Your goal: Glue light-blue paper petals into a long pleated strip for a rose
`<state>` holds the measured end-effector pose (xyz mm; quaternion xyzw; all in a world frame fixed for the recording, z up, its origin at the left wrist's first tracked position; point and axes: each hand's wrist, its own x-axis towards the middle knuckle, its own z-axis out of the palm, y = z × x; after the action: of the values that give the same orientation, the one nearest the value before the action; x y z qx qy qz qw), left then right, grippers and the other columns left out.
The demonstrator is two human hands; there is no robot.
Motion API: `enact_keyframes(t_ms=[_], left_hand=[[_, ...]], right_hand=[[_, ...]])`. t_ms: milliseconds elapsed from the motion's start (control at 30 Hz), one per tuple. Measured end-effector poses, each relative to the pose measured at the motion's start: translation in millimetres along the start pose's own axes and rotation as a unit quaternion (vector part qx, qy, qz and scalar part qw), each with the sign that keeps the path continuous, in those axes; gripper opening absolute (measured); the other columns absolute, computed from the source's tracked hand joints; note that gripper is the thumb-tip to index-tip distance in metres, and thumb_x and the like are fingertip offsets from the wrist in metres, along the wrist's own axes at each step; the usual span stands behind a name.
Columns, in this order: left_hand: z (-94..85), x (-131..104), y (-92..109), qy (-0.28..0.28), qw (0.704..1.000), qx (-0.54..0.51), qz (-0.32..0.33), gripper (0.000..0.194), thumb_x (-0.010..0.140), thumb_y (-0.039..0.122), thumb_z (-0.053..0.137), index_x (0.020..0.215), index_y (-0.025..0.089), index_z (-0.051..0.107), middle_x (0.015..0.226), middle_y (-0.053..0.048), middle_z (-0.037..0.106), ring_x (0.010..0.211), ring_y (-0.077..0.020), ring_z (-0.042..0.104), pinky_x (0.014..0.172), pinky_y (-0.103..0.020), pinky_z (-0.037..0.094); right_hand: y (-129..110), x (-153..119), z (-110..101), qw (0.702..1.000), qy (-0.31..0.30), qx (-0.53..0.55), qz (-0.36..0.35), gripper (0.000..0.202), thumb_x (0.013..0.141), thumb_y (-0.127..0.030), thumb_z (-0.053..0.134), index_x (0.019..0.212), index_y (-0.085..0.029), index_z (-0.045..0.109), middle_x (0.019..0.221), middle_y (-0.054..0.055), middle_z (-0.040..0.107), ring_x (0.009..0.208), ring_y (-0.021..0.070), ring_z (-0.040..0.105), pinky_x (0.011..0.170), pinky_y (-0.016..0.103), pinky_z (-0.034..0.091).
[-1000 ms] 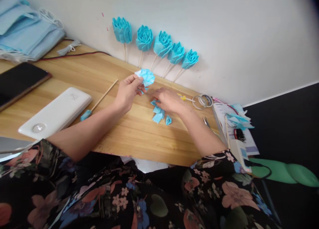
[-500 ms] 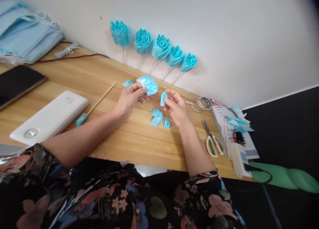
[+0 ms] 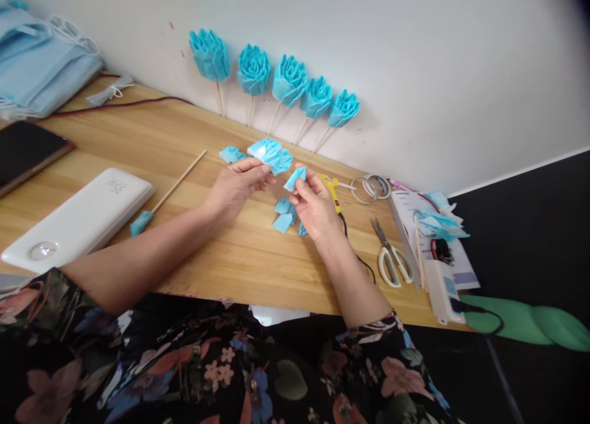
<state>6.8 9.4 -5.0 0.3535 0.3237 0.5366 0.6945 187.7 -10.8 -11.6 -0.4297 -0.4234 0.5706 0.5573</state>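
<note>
My left hand (image 3: pixel 239 184) pinches a fan of folded blue petals (image 3: pixel 271 155), bunched side by side. Close to its right, my right hand (image 3: pixel 316 203) grips a single folded blue petal (image 3: pixel 295 179) between thumb and fingers; the petal and the fan are apart. Below lie several loose folded petals (image 3: pixel 282 222), partly hidden by my right hand. Another folded petal (image 3: pixel 232 154) rests behind my left hand. A wooden stick (image 3: pixel 179 181) with a small blue bud (image 3: pixel 141 223) at one end lies left of my left forearm.
Several blue flowers on sticks (image 3: pixel 289 80) lean against the wall. A yellow glue gun (image 3: pixel 330 190), tape rolls (image 3: pixel 377 188), scissors (image 3: pixel 393 258) and a power strip (image 3: pixel 443 292) are on the right. On the left are a white power bank (image 3: pixel 83 218), a phone (image 3: pixel 32 153) and blue face masks (image 3: pixel 46 61).
My right hand has moved left, nearer the fan, and its petal has turned from upright to slanted. The yellow glue gun behind that hand now shows. The view has shifted slightly.
</note>
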Motion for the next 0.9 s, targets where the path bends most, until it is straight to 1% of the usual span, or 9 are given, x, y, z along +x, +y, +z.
enact_keyframes(t_ms=[133, 233, 333, 500, 667, 900], left_hand=[[-1.0, 0.6, -1.7, 0.003, 1.0, -0.01, -0.014, 0.007, 0.082, 0.018, 0.082, 0.08, 0.015, 0.077, 0.083, -0.004, 0.076, 0.08, -0.013, 0.07, 0.078, -0.025, 0.054], [-1.5, 0.9, -3.8, -0.005, 1.0, -0.02, -0.014, 0.006, 0.081, 0.018, 0.083, 0.081, 0.015, 0.078, 0.086, -0.004, 0.077, 0.084, -0.0144, 0.071, 0.082, -0.027, 0.055], [-2.0, 1.3, -5.6, -0.011, 1.0, -0.023, -0.011, 0.005, 0.08, 0.017, 0.083, 0.08, 0.015, 0.078, 0.088, -0.004, 0.078, 0.085, -0.0145, 0.071, 0.083, -0.027, 0.055], [-1.2, 0.5, -6.2, -0.011, 1.0, -0.024, -0.009, 0.004, 0.081, 0.017, 0.083, 0.081, 0.015, 0.079, 0.087, -0.005, 0.078, 0.084, -0.0144, 0.071, 0.081, -0.026, 0.054], [0.5, -1.3, -7.0, -0.024, 1.0, -0.013, -0.015, 0.008, 0.081, 0.021, 0.085, 0.083, 0.016, 0.079, 0.093, -0.005, 0.079, 0.088, -0.0162, 0.072, 0.085, -0.029, 0.055], [2.3, -2.3, -8.4, -0.041, 0.999, -0.019, -0.023, 0.01, 0.081, 0.023, 0.086, 0.081, 0.016, 0.079, 0.087, -0.004, 0.077, 0.083, -0.0156, 0.072, 0.086, -0.031, 0.057]], right_hand=[[-2.1, -3.5, 4.6, 0.999, 0.012, 0.045, 0.023, 0.034, 0.067, -0.037, 0.091, 0.092, -0.028, 0.07, 0.086, -0.005, 0.064, 0.077, 0.0082, 0.06, 0.065, 0.022, 0.053], [-5.0, -6.3, 9.9, 0.998, 0.015, 0.053, 0.04, 0.038, 0.063, -0.036, 0.093, 0.091, -0.026, 0.07, 0.087, -0.005, 0.067, 0.075, 0.008, 0.062, 0.061, 0.02, 0.053], [-7.8, -8.0, 13.0, 0.997, 0.02, 0.051, 0.047, 0.042, 0.063, -0.036, 0.094, 0.096, -0.026, 0.07, 0.083, -0.006, 0.066, 0.07, 0.0074, 0.061, 0.056, 0.02, 0.051], [-10.6, -9.0, 12.6, 0.997, 0.029, 0.044, 0.051, 0.052, 0.063, -0.038, 0.095, 0.108, -0.028, 0.071, 0.08, -0.007, 0.063, 0.068, 0.0071, 0.06, 0.055, 0.019, 0.052], [-9.3, -7.9, 9.4, 0.999, 0.014, 0.021, 0.045, 0.049, 0.066, -0.042, 0.093, 0.108, -0.027, 0.072, 0.081, -0.006, 0.064, 0.069, 0.0073, 0.06, 0.057, 0.02, 0.053], [-3.3, -4.4, 5.0, 0.999, 0.008, 0.021, 0.041, 0.038, 0.065, -0.043, 0.094, 0.091, -0.026, 0.071, 0.08, -0.005, 0.065, 0.068, 0.0073, 0.061, 0.057, 0.02, 0.055]])
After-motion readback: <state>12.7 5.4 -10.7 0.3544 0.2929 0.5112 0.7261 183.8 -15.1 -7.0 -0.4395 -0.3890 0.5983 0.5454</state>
